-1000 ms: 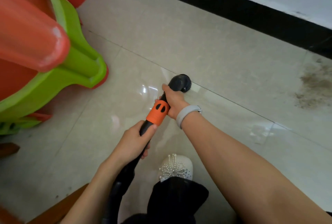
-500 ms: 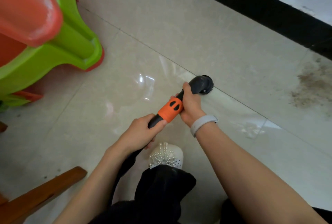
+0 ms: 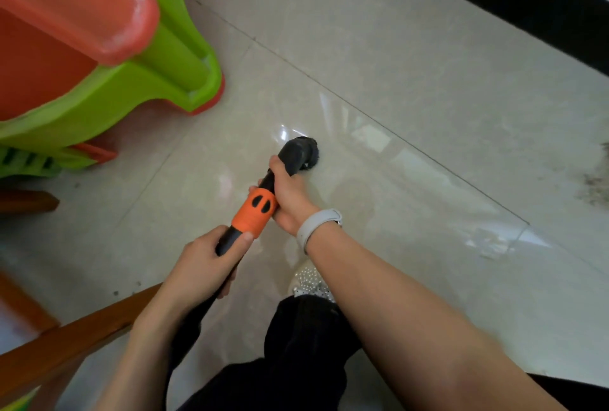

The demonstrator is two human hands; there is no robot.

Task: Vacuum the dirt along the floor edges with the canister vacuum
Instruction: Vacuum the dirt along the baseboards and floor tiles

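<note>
Head view: the person is holding the vacuum wand point(image 3: 253, 212) in both hands. The right hand point(image 3: 290, 194) is wrapping its fingers around the black tube just behind the brush nozzle point(image 3: 300, 153), and the left hand point(image 3: 204, 265) is gripping the tube below the orange collar point(image 3: 252, 212), so each grip is clamped on the wand. The wand's long axis is running from the lower left up toward the upper right, with the nozzle at the far end resting on or just above the floor point(image 3: 412, 81); contact is hard to confirm.

The dirt patch point(image 3: 596, 179) is lying well apart from the nozzle, off to the right at the frame edge, close to the black baseboard point(image 3: 527, 5). The right hand is the nearer one to it, so the coming move looks like a sweep to the right, carrying the nozzle across the tile seam toward the wall.

The floor is glossy pale tile reflecting light, likely letting the brush slide easily. To the left, stacked orange and green plastic stools point(image 3: 115, 64) are standing near the nozzle, and a wooden rail point(image 3: 66, 344) is crossing the lower left. A beaded white shoe point(image 3: 308, 282) is showing beneath the right forearm.
</note>
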